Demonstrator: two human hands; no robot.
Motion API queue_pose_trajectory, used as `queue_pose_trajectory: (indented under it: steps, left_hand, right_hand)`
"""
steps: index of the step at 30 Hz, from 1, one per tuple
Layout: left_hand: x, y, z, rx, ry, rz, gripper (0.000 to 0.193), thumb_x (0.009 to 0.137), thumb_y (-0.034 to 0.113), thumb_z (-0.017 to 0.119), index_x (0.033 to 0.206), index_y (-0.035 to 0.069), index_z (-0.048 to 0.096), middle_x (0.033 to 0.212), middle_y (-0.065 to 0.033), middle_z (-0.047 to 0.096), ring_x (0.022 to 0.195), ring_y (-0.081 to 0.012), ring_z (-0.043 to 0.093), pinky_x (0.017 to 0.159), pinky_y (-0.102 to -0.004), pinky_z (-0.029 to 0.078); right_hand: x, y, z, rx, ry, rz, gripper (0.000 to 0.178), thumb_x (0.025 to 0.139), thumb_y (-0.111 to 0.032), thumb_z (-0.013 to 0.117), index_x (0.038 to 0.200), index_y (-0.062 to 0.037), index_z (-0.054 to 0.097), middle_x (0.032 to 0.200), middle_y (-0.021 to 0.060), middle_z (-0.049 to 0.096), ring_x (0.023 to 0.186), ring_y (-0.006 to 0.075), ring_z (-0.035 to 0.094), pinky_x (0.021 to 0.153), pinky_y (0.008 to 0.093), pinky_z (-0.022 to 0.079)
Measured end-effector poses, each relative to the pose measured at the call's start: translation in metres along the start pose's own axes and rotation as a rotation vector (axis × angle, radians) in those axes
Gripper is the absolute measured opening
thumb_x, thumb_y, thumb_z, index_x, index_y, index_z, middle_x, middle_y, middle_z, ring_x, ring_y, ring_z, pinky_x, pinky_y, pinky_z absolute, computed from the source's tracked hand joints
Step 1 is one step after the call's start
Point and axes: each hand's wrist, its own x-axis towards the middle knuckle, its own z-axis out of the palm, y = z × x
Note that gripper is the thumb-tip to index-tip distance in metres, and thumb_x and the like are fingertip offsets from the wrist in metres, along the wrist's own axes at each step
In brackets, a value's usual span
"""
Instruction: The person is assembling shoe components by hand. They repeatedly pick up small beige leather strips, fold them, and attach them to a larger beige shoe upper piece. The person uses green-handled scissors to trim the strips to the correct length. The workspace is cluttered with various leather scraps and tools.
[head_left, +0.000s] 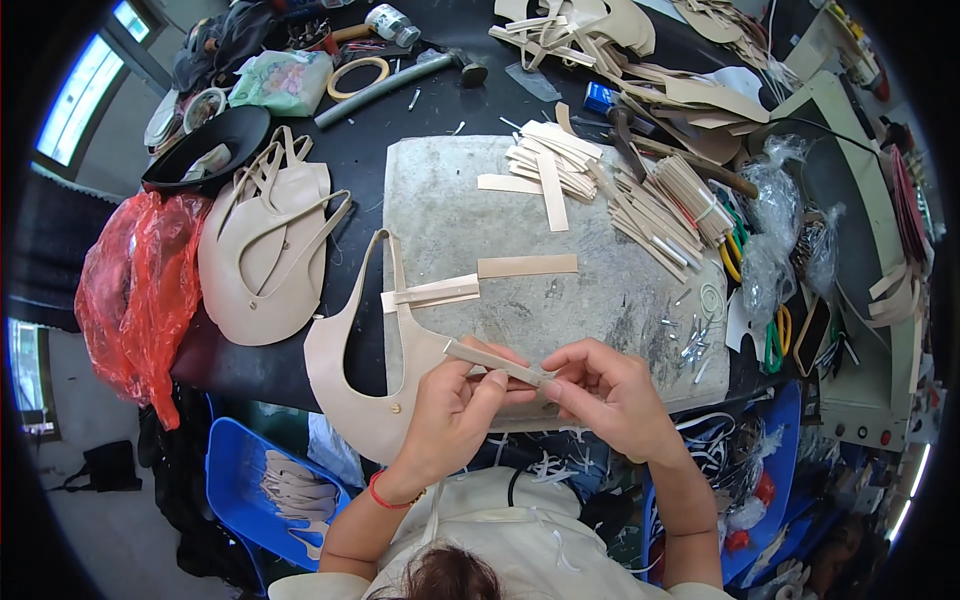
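Near the front edge of the work board, my left hand (pixel 455 410) is closed on a narrow beige leather strip (pixel 480 355), thumb on top. My right hand (pixel 610 390) pinches the strip's right end between thumb and fingers; the fingertips partly cover that end. Beside my left wrist lies a beige cut leather piece (pixel 328 350) with a thin looped strap and a small metal stud. Its strap runs under a pale folded strip (pixel 432 292) on the board. Just right of that, a flat tan strip (pixel 528 266) lies alone.
The grey board (pixel 450 190) carries piles of strips (pixel 560 150) and small metal bits (pixel 695 345). Stacked leather pieces (pixel 265 270) and a red plastic bag (pixel 145 290) sit left. A hammer (pixel 400 88) lies behind. Blue bins (pixel 235 460) flank me below the table.
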Motion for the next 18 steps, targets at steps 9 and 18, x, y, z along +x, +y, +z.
queue_pose_trajectory:
  steps: [9,18]
  left_hand:
    - [0.000,0.010,-0.010,-0.142,0.042,-0.121,0.017,0.094,0.002,0.042,0.106,-0.009,0.049,0.106,-0.0166,0.057,0.098,-0.0257,0.063,0.088,-0.0356,0.056]
    - [-0.007,0.015,-0.017,0.455,0.269,0.193,0.016,0.089,0.007,0.058,0.103,-0.002,0.057,0.105,-0.0120,0.059,0.091,-0.0201,0.060,0.079,-0.0316,0.050]
  right_hand:
    - [-0.007,0.007,-0.017,-0.200,0.033,0.031,0.021,0.080,-0.012,0.073,0.094,0.0003,0.064,0.071,0.0060,0.064,0.061,0.0083,0.059,0.057,0.0235,0.048]
    - [0.007,-0.015,0.026,-0.785,0.202,-0.679,0.038,0.077,0.001,0.068,0.114,-0.0013,0.059,0.096,0.0136,0.064,0.083,0.0306,0.063,0.074,0.0362,0.051]
